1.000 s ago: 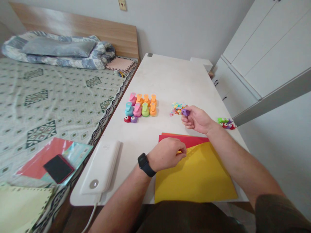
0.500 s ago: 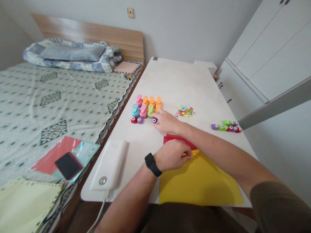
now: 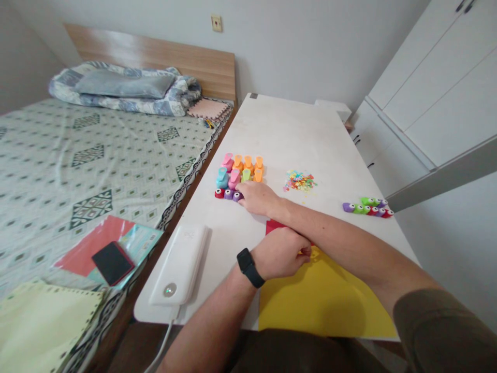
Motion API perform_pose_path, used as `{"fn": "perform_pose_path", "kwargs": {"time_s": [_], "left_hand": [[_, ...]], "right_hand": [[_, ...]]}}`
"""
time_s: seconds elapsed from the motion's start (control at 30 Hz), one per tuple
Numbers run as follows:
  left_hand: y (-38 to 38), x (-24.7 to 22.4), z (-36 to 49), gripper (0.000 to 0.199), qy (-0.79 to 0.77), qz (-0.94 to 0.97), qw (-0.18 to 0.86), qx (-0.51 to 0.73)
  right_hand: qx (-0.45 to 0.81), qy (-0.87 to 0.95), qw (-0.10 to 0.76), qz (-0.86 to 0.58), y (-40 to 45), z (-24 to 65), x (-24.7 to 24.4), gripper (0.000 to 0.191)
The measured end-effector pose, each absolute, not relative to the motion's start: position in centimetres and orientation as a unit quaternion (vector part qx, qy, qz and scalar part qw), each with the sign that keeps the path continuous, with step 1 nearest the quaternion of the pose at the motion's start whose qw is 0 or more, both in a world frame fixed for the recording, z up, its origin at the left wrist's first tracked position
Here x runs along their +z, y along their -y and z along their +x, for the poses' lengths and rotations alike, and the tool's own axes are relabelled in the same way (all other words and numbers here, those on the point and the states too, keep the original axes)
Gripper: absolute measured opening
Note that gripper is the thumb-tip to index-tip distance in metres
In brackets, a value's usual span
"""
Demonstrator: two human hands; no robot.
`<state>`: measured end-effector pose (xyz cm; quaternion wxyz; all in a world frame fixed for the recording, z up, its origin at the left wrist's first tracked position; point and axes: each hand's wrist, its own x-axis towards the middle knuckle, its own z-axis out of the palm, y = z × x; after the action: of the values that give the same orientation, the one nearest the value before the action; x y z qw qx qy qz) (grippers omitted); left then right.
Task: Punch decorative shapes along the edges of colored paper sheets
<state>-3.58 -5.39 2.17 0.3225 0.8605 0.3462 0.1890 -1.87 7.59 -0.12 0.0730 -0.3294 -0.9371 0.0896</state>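
My right hand [image 3: 256,198] reaches across to the left, its fingers on a small purple punch [image 3: 237,196]. That punch stands beside another purple one [image 3: 229,194] and a red one [image 3: 219,193]. Behind them are larger punches in pink [image 3: 234,178], blue [image 3: 222,177], green [image 3: 246,175] and orange [image 3: 258,175]. My left hand [image 3: 285,252], with a black watch [image 3: 250,266] on the wrist, crosses under the right forearm. Its fingers pinch the edge of the yellow sheet [image 3: 310,300], which lies over a red sheet [image 3: 273,226].
Colourful paper bits [image 3: 301,181] lie mid-table. Several small punches [image 3: 367,208] stand at the right. A white power bank [image 3: 180,264] with a cable is on the table's [image 3: 287,124] left side. A phone [image 3: 113,263] rests on the bed.
My right hand has moved left with the purple punch, which now stands next to the other small ones. The view has shifted slightly. My left hand stays at the yellow sheet.
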Motion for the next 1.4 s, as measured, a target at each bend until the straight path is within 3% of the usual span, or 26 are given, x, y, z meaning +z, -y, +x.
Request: {"fn": "perform_pose_path", "kwargs": {"time_s": [0.2, 0.43, 0.7, 0.83, 1.0, 1.2, 1.4], "left_hand": [[5.4, 2.0, -3.6, 0.011, -0.339, 0.865, 0.321, 0.184], [5.3, 2.1, -3.6, 0.012, -0.339, 0.866, 0.313, 0.190], [5.3, 2.1, -3.6, 0.012, -0.364, 0.862, 0.300, 0.186], [5.2, 2.1, -3.6, 0.012, -0.371, 0.858, 0.302, 0.188], [5.1, 1.9, -3.5, 0.013, -0.374, 0.854, 0.306, 0.193], [4.9, 2.0, -3.4, 0.014, -0.381, 0.848, 0.312, 0.194], [4.8, 2.1, -3.3, 0.014, -0.388, 0.840, 0.321, 0.202]], "right_hand": [[0.077, 0.938, 0.081, -0.328, -7.5, -1.8, 0.1, 0.017], [0.111, 0.916, 0.161, -0.351, -7.4, 1.1, 1.9, 0.022], [0.145, 0.849, 0.257, -0.439, -5.9, 10.9, 4.5, 0.023], [0.110, 0.808, 0.259, -0.517, -6.2, 18.6, 4.7, 0.031], [0.023, 0.692, 0.186, -0.697, -9.0, 30.5, 3.6, 0.044], [-0.014, 0.686, 0.010, -0.727, -10.2, 37.9, 1.7, 0.044], [-0.018, 0.702, 0.009, -0.712, -10.2, 38.0, 0.3, 0.022]]}}
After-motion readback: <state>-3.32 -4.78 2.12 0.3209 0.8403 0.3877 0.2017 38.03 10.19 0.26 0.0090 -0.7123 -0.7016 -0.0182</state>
